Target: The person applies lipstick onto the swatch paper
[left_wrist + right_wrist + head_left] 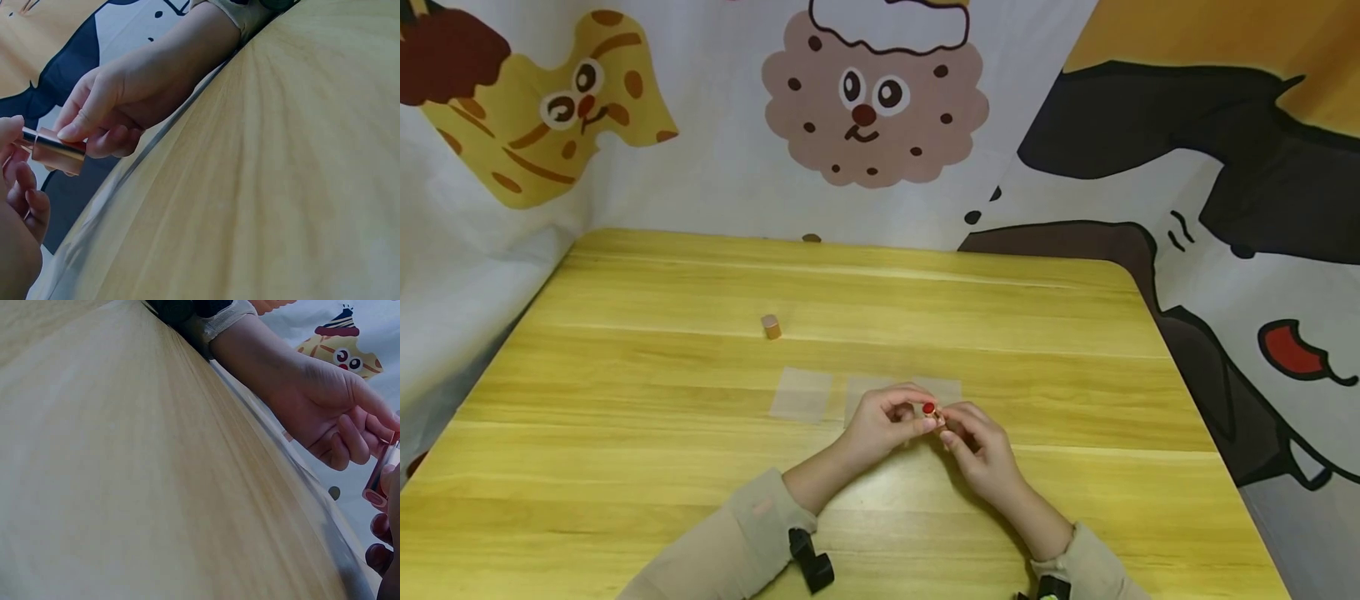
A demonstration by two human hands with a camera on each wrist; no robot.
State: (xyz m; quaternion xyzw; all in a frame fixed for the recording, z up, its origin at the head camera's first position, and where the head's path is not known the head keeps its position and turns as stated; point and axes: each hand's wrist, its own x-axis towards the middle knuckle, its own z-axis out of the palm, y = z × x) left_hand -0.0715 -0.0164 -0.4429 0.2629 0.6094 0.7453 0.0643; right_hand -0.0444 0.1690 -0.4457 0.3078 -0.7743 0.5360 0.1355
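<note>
A lipstick [929, 409] with a red tip and a shiny copper-coloured tube [59, 152] is held between both hands above the table. My left hand [887, 421] pinches it with thumb and forefinger near its red end. From the other side my right hand [983, 448] grips the wide tube, thumb and fingers around it in the left wrist view. Seen from the right wrist, the base end of the lipstick [375, 497] points down toward the right hand. A small copper-coloured cap [772, 327] stands on the table, farther away and to the left.
Two pale translucent sheets lie on the wooden table [625, 400]: a smaller sheet [802, 395] at left and a larger sheet [947, 390] partly behind the hands. A printed cloth [700, 183] hangs beyond the table's far edge.
</note>
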